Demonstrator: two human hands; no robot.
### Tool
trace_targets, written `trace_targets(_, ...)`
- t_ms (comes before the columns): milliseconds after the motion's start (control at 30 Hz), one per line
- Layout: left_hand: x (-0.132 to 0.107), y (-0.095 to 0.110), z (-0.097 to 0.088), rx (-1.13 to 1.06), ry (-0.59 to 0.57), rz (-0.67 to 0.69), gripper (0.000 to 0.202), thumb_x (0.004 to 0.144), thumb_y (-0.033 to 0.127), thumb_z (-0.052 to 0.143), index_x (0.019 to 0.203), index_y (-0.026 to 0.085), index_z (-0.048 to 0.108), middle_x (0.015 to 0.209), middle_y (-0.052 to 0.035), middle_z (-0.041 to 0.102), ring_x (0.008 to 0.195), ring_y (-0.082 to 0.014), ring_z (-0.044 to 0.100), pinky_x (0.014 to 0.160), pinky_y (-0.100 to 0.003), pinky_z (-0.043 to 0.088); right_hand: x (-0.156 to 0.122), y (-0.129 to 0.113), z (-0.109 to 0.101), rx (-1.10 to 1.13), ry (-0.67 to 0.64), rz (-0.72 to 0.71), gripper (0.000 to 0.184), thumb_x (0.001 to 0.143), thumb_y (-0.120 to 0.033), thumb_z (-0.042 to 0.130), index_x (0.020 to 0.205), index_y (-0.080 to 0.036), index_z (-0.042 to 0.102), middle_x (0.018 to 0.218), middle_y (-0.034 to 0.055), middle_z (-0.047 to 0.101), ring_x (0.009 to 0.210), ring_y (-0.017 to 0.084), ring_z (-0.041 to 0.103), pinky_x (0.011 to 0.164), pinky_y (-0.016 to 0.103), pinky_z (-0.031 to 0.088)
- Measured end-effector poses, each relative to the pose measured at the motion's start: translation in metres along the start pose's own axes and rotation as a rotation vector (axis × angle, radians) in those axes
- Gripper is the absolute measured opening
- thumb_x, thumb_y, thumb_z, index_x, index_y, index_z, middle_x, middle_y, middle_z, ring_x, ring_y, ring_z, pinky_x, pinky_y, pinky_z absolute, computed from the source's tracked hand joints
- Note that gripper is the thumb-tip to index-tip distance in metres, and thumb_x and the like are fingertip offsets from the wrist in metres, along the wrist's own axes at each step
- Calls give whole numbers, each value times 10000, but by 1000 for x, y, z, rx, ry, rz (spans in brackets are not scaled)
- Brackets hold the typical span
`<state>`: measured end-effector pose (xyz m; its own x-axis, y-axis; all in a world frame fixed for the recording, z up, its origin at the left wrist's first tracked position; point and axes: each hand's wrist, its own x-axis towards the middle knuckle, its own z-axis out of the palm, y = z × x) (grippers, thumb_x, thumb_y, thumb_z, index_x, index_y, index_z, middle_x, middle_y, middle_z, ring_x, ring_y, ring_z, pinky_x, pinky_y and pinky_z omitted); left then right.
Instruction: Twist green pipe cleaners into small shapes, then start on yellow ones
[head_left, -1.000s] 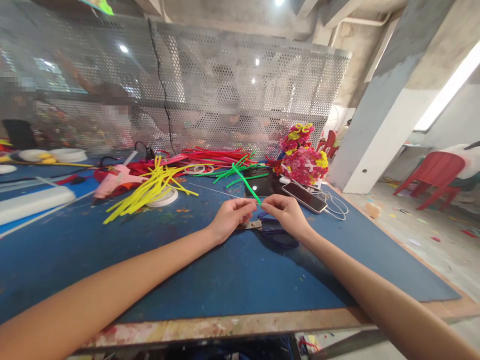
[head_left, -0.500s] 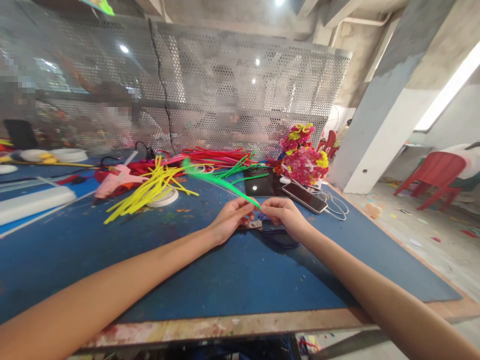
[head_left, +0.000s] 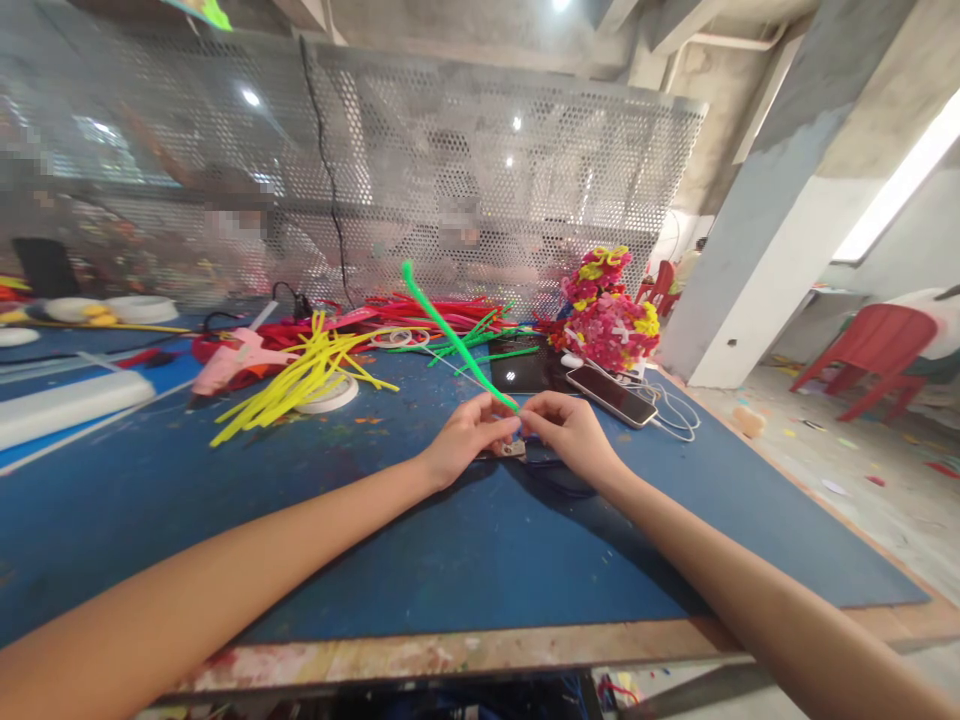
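A fuzzy green pipe cleaner [head_left: 451, 332] slants up and to the left from between my fingertips. My left hand [head_left: 470, 440] pinches it near its lower end. Right beside it, my right hand [head_left: 566, 432] is closed with thumb and forefinger on the same end. On the table under both hands lie scissors [head_left: 513, 450], with dark blue handles partly hidden by my right hand. Farther back are more green pipe cleaners [head_left: 480, 340] and a bunch of yellow pipe cleaners [head_left: 292, 380].
A phone [head_left: 611, 394] with a white cable lies right of my hands, before a pink and yellow pipe-cleaner flower bundle [head_left: 611, 320]. A black device [head_left: 525, 372] lies behind my hands. At left are a pink glue gun [head_left: 238, 358] and a white tape roll [head_left: 330, 394]. A perforated metal screen [head_left: 480, 180] stands behind.
The free end of the green pipe cleaner has swung upward and a little right, and it looks less blurred. Both hands stay in nearly the same place, still pinching its lower end.
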<state>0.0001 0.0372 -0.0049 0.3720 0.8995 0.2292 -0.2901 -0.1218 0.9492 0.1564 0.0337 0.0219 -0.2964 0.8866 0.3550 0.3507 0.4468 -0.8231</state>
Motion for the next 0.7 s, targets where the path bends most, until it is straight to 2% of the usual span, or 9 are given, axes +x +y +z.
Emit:
trace_targets(133, -1, 1, 1, -17, 23, -21, 267, 695, 345, 638, 845, 164, 510, 616, 30, 519, 521, -63, 474, 509, -185, 377, -4, -4, 1, -247, 44, -174, 107, 772, -241, 511, 730, -179, 587, 678, 3, 593, 630, 119, 510, 594, 230, 362)
trace_targets(233, 0, 2, 2, -64, 48, -36, 256, 707, 370, 621, 782, 147, 521, 647, 16, 517, 531, -63, 477, 497, -184, 379, -5, -5, 2, -279, 89, -202, 96, 782, -238, 500, 737, -184, 565, 652, -2, 569, 600, 116, 491, 574, 228, 358)
trace_targets(433, 2, 0, -1, -113, 50, -9, 242, 680, 360, 650, 764, 152, 557, 636, 17, 531, 515, -58, 469, 478, -171, 361, -3, 0, 4, -223, 98, -130, 102, 746, -284, 554, 720, -185, 563, 624, -13, 523, 533, 96, 428, 517, 221, 334)
trace_targets(700, 4, -3, -2, -99, 94, -4, 228, 648, 322, 684, 796, 158, 627, 581, 27, 516, 531, -63, 462, 476, -168, 342, -1, -3, 6, 80, 52, -4, 190, 716, -341, 574, 664, -159, 564, 585, -22, 500, 525, 84, 408, 498, 217, 314)
